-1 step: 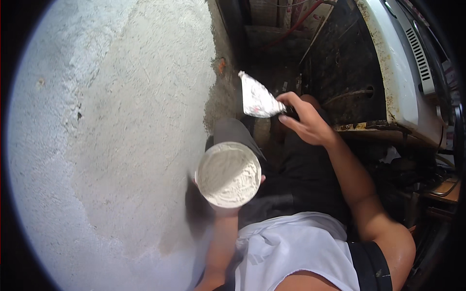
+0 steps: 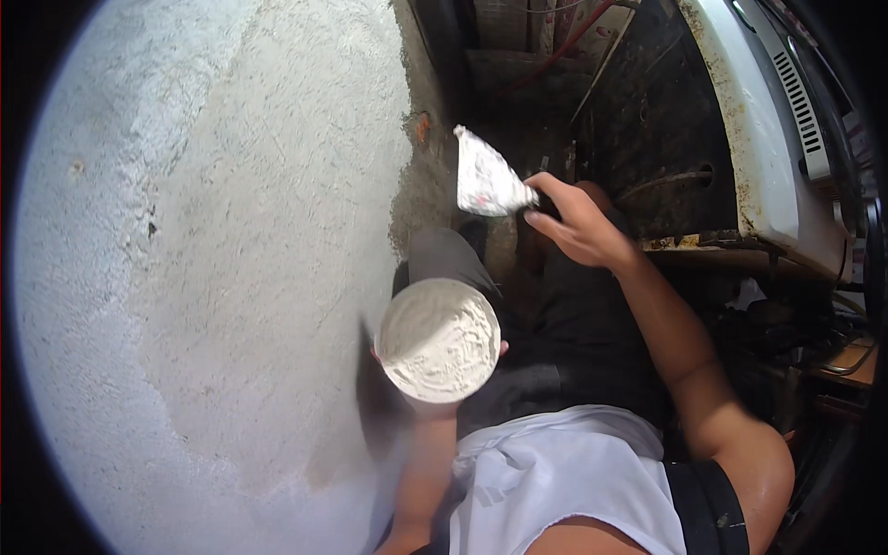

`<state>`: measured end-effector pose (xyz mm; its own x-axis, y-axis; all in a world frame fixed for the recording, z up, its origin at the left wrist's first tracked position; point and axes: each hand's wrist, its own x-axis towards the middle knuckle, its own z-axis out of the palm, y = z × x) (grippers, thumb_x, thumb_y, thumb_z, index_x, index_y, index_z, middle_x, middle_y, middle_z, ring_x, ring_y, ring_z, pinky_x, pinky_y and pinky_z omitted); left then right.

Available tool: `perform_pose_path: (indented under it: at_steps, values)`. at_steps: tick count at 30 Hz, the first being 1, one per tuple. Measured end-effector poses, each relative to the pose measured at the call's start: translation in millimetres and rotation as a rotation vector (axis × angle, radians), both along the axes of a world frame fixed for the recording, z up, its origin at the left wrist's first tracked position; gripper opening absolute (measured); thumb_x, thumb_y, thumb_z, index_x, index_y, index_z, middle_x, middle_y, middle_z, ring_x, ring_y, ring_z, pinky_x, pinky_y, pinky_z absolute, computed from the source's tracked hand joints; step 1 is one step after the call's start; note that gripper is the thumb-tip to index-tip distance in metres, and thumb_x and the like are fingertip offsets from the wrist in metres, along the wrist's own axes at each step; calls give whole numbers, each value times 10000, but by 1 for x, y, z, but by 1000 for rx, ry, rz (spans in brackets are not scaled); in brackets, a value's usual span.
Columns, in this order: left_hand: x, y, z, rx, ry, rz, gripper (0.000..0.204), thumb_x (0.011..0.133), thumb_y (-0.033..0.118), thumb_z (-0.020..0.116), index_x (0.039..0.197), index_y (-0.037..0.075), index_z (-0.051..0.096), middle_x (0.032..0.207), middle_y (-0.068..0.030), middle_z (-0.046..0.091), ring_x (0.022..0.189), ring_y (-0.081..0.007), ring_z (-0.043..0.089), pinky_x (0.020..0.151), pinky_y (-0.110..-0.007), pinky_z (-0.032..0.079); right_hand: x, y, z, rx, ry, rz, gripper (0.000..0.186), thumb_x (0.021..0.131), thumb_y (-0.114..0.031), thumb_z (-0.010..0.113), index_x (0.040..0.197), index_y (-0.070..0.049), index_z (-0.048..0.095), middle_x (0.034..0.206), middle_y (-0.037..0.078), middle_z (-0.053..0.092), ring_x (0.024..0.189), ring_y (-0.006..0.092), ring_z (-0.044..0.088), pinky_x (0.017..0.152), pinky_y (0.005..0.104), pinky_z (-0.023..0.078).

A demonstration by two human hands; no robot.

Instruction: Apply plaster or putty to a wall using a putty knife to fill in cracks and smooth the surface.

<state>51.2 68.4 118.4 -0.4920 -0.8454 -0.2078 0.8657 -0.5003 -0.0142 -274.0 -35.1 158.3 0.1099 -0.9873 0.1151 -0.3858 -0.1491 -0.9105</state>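
Note:
A round white tub (image 2: 392, 392) of pale, thick plaster paste (image 2: 440, 338) sits in my left hand (image 2: 435, 408), which cups it from below. Only fingertips show at the tub's sides; the rest of that hand is hidden under it. Farther forward and to the right, my right hand (image 2: 581, 224) is closed round the dark handle of a putty knife (image 2: 487, 176). Its broad blade is smeared with white paste and points left toward the wall, apart from both wall and tub.
On the left rises a wall (image 2: 268, 231) with a pale grey, rough plaster coat; its ragged edge meets a darker, bare strip (image 2: 407, 194). To the right stands a rusty white appliance (image 2: 740, 120). My dark-clad legs (image 2: 564, 342) are between them. A red hose (image 2: 573, 46) runs at the back.
The putty knife and my right hand have shifted slightly forward and left. The tub in my left hand has come slightly nearer to me and to the right.

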Motion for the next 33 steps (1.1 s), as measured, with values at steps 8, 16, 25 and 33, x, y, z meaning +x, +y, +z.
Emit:
perform_pose_path:
  at_steps: [8,16,25,33]
  values:
    - [-3,-11,-19,-33,-445,-84,984,945,828,487,1699,226,291,1748,-56,317,1616,-329,256,1322,-604,163,50,-140,-133,179,368,-68,371,957,-84,651,1312,-99,541,1251,215,571,1205,467,534,974,589,468]
    - [8,-23,-34,92,-362,-191,904,973,790,456,1667,217,378,1716,-69,387,1586,-364,328,1257,-716,219,86,-181,-230,126,-80,-121,440,810,40,536,1240,-30,599,1138,300,659,1156,550,587,987,594,484]
    - [26,-15,-41,220,-220,-200,984,950,831,440,1698,206,306,1741,-53,342,1620,-351,253,1302,-661,174,114,-206,-259,-17,-172,-66,425,725,-4,526,1137,74,599,1056,334,656,1108,566,582,930,590,473]
    - [24,-16,-38,222,11,-198,1011,933,852,454,1701,211,306,1763,-42,293,1641,-346,190,1317,-651,105,129,-212,-250,86,-229,-116,470,790,-27,531,1245,90,534,1154,400,617,1163,593,563,980,578,462]
